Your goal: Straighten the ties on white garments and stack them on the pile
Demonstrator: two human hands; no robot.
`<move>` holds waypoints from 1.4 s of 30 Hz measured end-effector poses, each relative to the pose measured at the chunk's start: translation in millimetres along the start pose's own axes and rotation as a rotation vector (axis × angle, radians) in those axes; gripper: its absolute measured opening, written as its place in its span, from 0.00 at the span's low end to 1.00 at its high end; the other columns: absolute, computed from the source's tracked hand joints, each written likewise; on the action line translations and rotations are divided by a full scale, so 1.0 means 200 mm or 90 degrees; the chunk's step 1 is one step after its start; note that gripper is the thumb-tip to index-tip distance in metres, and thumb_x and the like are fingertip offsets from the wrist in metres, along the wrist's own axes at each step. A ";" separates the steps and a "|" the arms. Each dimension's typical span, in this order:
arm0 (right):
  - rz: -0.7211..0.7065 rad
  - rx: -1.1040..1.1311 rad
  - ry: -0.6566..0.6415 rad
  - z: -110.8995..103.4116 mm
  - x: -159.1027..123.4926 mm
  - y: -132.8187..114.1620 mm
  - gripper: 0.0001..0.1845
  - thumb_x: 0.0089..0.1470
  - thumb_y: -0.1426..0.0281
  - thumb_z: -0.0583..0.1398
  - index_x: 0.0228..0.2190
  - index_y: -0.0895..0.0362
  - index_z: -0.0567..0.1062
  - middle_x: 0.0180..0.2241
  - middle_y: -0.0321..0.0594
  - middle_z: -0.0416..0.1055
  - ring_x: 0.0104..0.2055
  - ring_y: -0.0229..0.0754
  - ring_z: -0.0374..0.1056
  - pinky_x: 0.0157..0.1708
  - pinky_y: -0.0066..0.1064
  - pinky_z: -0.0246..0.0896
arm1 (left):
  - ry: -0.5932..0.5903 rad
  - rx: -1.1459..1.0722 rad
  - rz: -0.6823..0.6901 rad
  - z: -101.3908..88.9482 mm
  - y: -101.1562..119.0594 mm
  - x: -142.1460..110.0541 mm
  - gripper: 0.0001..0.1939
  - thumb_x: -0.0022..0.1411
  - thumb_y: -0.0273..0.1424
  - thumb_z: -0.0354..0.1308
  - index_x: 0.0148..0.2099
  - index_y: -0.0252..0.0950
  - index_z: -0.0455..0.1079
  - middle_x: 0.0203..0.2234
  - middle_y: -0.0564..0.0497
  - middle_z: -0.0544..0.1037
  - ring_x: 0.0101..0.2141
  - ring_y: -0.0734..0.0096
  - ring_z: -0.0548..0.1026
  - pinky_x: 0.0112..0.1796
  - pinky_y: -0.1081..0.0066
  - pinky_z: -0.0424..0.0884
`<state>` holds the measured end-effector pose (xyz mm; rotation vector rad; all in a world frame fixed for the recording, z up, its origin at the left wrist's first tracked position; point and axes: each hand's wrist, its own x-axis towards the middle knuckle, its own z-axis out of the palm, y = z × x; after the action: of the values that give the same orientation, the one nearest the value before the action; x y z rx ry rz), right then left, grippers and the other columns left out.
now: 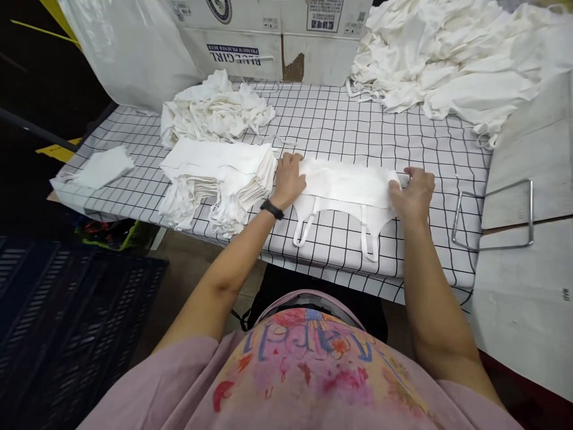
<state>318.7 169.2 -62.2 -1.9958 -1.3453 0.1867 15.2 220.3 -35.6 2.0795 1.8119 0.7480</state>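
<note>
A white camisole top (pixel 344 182) lies folded on the checked tablecloth, its two thin straps pointing toward me. At its left end, my left hand (pixel 289 180) has its fingers bent over the fabric, the thumb resting on top. My right hand (pixel 412 194) holds the opposite end, its thumb on the corner and fingers curled behind the edge. Just left of my left hand sits a neat stack of folded white tops (pixel 219 161), with their straps bunched at the near side.
A loose white heap (pixel 215 107) lies behind the stack, and a larger garment pile (pixel 452 54) fills the back right. One flat white piece (pixel 102 167) is at the left. Cardboard box (pixel 268 36) stands behind; a metal frame (pixel 492 215) and cardboard (pixel 528 263) border the right.
</note>
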 end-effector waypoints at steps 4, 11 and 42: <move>-0.052 0.051 -0.045 -0.16 -0.30 -0.06 0.11 0.59 0.61 0.61 0.38 0.54 0.77 0.49 0.49 0.69 0.51 0.54 0.69 0.50 0.50 0.68 | -0.134 -0.019 0.040 -0.12 0.05 -0.36 0.10 0.68 0.34 0.59 0.34 0.37 0.68 0.40 0.46 0.72 0.48 0.55 0.67 0.50 0.55 0.66; -0.081 0.077 -0.095 -0.32 -0.74 -0.07 0.15 0.62 0.56 0.61 0.36 0.53 0.80 0.50 0.48 0.72 0.54 0.54 0.71 0.51 0.48 0.70 | -0.262 -0.062 0.029 -0.22 0.00 -0.77 0.14 0.64 0.42 0.66 0.32 0.38 0.74 0.44 0.47 0.74 0.53 0.52 0.66 0.48 0.54 0.63; 0.025 0.176 -0.218 -0.22 -0.15 -0.13 0.22 0.54 0.55 0.65 0.47 0.52 0.75 0.33 0.37 0.73 0.35 0.45 0.70 0.39 0.37 0.68 | -0.099 -0.057 -0.103 0.01 -0.06 0.22 0.10 0.58 0.21 0.58 0.41 0.38 0.70 0.35 0.48 0.77 0.41 0.58 0.75 0.45 0.60 0.70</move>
<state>306.4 128.1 -22.2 -1.8096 -1.3993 0.7210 9.6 264.9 -35.1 1.8541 1.8006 0.5964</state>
